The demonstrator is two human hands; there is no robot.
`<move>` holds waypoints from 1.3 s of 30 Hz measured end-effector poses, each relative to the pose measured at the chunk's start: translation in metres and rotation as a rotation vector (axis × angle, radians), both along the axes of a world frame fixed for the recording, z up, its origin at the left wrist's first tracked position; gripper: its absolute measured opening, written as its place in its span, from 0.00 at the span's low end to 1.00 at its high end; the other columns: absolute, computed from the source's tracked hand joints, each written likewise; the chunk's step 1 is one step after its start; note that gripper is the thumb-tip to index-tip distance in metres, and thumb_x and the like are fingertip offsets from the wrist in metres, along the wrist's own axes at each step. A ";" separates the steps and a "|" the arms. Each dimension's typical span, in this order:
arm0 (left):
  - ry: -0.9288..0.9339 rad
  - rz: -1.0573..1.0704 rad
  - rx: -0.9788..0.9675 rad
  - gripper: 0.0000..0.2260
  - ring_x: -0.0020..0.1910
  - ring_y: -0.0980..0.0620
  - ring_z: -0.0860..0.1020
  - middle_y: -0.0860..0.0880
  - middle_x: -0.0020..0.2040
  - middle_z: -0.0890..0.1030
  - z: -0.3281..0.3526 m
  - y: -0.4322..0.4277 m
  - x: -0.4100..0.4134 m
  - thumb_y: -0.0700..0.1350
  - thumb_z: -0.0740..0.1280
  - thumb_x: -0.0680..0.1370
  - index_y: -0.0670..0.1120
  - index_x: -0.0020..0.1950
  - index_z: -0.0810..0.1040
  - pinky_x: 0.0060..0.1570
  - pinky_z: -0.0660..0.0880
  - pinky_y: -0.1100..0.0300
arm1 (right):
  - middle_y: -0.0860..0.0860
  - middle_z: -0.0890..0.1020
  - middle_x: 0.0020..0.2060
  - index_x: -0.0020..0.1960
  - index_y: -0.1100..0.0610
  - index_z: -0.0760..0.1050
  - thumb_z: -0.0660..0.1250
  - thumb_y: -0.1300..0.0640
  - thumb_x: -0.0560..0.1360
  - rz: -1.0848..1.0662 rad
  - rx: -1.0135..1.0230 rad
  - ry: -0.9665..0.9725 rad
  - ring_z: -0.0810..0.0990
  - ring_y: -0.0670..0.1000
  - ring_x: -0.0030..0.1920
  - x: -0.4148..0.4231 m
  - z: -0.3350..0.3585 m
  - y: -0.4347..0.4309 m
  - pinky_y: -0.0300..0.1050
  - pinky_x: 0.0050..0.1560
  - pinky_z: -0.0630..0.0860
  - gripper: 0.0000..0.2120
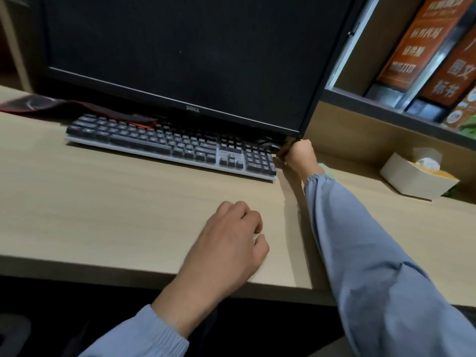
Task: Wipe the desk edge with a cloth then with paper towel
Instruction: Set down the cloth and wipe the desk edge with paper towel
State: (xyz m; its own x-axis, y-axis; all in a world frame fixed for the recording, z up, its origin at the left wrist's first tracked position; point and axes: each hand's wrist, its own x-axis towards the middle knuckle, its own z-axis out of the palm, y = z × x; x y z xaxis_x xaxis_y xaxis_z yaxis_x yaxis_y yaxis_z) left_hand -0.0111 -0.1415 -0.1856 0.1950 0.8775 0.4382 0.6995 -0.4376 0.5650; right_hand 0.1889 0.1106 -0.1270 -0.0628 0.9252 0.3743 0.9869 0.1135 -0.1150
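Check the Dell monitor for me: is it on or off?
Appears off: the Dell monitor shows a uniformly black screen, with no image or glow.

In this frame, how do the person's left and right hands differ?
The left hand rests on the desk near its front edge; the right hand reaches back to the monitor's lower corner, beside the keyboard's end. The left hand shows only a white speck between its curled fingers, unclear if held; the right hand grips a dark item. Both wear blue-grey sleeves.
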 end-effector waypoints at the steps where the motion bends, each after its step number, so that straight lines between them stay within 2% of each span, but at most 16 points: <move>1: 0.001 0.000 -0.002 0.10 0.61 0.55 0.67 0.56 0.57 0.75 0.000 0.000 0.000 0.52 0.62 0.83 0.51 0.59 0.78 0.63 0.71 0.55 | 0.58 0.85 0.55 0.55 0.61 0.83 0.61 0.64 0.79 0.006 -0.014 -0.028 0.82 0.61 0.56 -0.001 0.001 -0.002 0.47 0.59 0.73 0.12; 3: -0.008 -0.002 -0.008 0.10 0.61 0.55 0.68 0.56 0.56 0.75 -0.001 0.000 0.000 0.52 0.63 0.83 0.50 0.59 0.79 0.62 0.72 0.55 | 0.56 0.87 0.52 0.52 0.58 0.86 0.64 0.67 0.75 0.043 -0.042 -0.065 0.83 0.59 0.53 0.002 0.001 -0.007 0.45 0.58 0.76 0.14; 6: -0.008 0.002 -0.001 0.10 0.61 0.54 0.68 0.56 0.55 0.76 -0.004 0.000 -0.001 0.52 0.64 0.82 0.50 0.58 0.80 0.61 0.72 0.54 | 0.53 0.88 0.46 0.47 0.56 0.88 0.68 0.69 0.70 0.080 -0.087 -0.019 0.84 0.56 0.47 0.010 0.000 -0.024 0.44 0.53 0.79 0.14; 9: -0.002 0.005 -0.011 0.11 0.61 0.54 0.68 0.56 0.57 0.76 -0.003 -0.001 -0.001 0.52 0.63 0.83 0.50 0.60 0.80 0.62 0.72 0.54 | 0.51 0.88 0.45 0.47 0.55 0.89 0.69 0.68 0.72 0.140 -0.097 -0.066 0.84 0.53 0.47 0.013 0.000 -0.055 0.39 0.49 0.76 0.13; 16: 0.044 0.001 -0.024 0.11 0.62 0.51 0.69 0.52 0.59 0.77 -0.001 -0.002 -0.002 0.49 0.64 0.82 0.48 0.61 0.81 0.62 0.71 0.54 | 0.45 0.88 0.47 0.51 0.50 0.88 0.71 0.63 0.77 0.215 -0.090 -0.051 0.84 0.44 0.48 0.019 -0.004 -0.158 0.38 0.58 0.78 0.11; 19: 0.064 -0.009 -0.036 0.12 0.62 0.50 0.69 0.51 0.60 0.78 0.000 -0.002 -0.002 0.49 0.64 0.82 0.47 0.62 0.81 0.62 0.70 0.55 | 0.44 0.88 0.49 0.54 0.49 0.88 0.72 0.59 0.78 0.234 -0.099 -0.023 0.84 0.44 0.49 0.018 -0.004 -0.216 0.35 0.58 0.77 0.09; 21: 0.064 -0.014 -0.042 0.11 0.62 0.50 0.70 0.51 0.60 0.78 0.000 -0.003 -0.002 0.49 0.64 0.82 0.48 0.62 0.81 0.62 0.69 0.55 | 0.43 0.88 0.49 0.54 0.46 0.87 0.72 0.55 0.78 0.232 -0.108 -0.019 0.84 0.43 0.49 0.018 -0.005 -0.253 0.28 0.55 0.72 0.08; 23: 0.052 -0.025 -0.047 0.11 0.63 0.49 0.70 0.51 0.60 0.79 0.000 -0.005 -0.003 0.48 0.64 0.82 0.48 0.62 0.81 0.62 0.69 0.56 | 0.42 0.88 0.46 0.53 0.45 0.87 0.73 0.55 0.77 0.232 -0.106 -0.030 0.83 0.43 0.45 0.022 -0.006 -0.285 0.22 0.48 0.67 0.08; 25: -0.007 -0.049 -0.037 0.11 0.63 0.50 0.72 0.51 0.60 0.79 0.003 -0.009 -0.004 0.48 0.65 0.82 0.48 0.62 0.81 0.61 0.69 0.57 | 0.44 0.85 0.40 0.50 0.45 0.87 0.75 0.57 0.75 0.271 -0.092 -0.044 0.82 0.45 0.40 0.025 -0.007 -0.313 0.25 0.41 0.66 0.08; 28: -0.105 -0.108 0.001 0.09 0.61 0.55 0.72 0.54 0.58 0.78 0.007 -0.016 -0.007 0.46 0.65 0.83 0.50 0.61 0.81 0.58 0.70 0.64 | 0.40 0.79 0.36 0.47 0.45 0.86 0.77 0.58 0.74 0.317 -0.070 -0.020 0.81 0.44 0.38 0.028 -0.008 -0.334 0.25 0.40 0.68 0.08; 30: -0.150 -0.147 0.012 0.08 0.56 0.60 0.74 0.57 0.56 0.78 0.010 -0.024 -0.013 0.45 0.65 0.83 0.51 0.62 0.80 0.55 0.72 0.69 | 0.39 0.84 0.39 0.48 0.46 0.87 0.77 0.57 0.74 0.333 -0.092 0.114 0.83 0.40 0.42 0.024 -0.005 -0.338 0.28 0.44 0.75 0.07; 32: -0.194 -0.158 0.026 0.07 0.54 0.62 0.76 0.57 0.55 0.79 0.014 -0.032 -0.021 0.45 0.66 0.83 0.50 0.60 0.82 0.51 0.71 0.73 | 0.39 0.87 0.44 0.50 0.48 0.88 0.77 0.58 0.74 0.343 -0.183 0.405 0.85 0.38 0.49 0.012 0.001 -0.340 0.34 0.52 0.79 0.07; 33: -0.241 -0.157 0.019 0.06 0.54 0.62 0.77 0.58 0.53 0.80 0.015 -0.036 -0.026 0.46 0.67 0.83 0.50 0.59 0.82 0.50 0.72 0.73 | 0.40 0.88 0.46 0.50 0.49 0.88 0.76 0.59 0.74 0.347 -0.232 0.561 0.84 0.38 0.50 0.002 0.005 -0.342 0.34 0.53 0.78 0.07; 36: -0.525 -0.166 -0.222 0.08 0.49 0.59 0.83 0.54 0.50 0.84 0.027 -0.050 -0.042 0.52 0.67 0.84 0.51 0.55 0.83 0.45 0.80 0.63 | 0.45 0.88 0.46 0.49 0.53 0.88 0.75 0.61 0.74 0.363 -0.277 0.924 0.85 0.42 0.51 -0.028 0.009 -0.340 0.32 0.51 0.77 0.06; 39: -0.743 -0.201 -0.479 0.20 0.47 0.46 0.87 0.44 0.50 0.86 0.038 -0.061 -0.058 0.61 0.61 0.84 0.47 0.56 0.84 0.42 0.81 0.53 | 0.53 0.88 0.47 0.48 0.57 0.88 0.76 0.63 0.71 0.428 -0.310 1.232 0.86 0.49 0.50 -0.064 0.006 -0.334 0.39 0.53 0.80 0.06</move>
State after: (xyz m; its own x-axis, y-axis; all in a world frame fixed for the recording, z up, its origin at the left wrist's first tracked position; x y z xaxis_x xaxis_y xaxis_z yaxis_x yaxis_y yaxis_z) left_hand -0.0691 -0.2028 -0.1480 0.1770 0.9781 0.1093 0.0177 -0.1142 0.9933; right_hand 0.1251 -0.2238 -0.1209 -0.1428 0.9739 0.1762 0.1153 0.1932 -0.9744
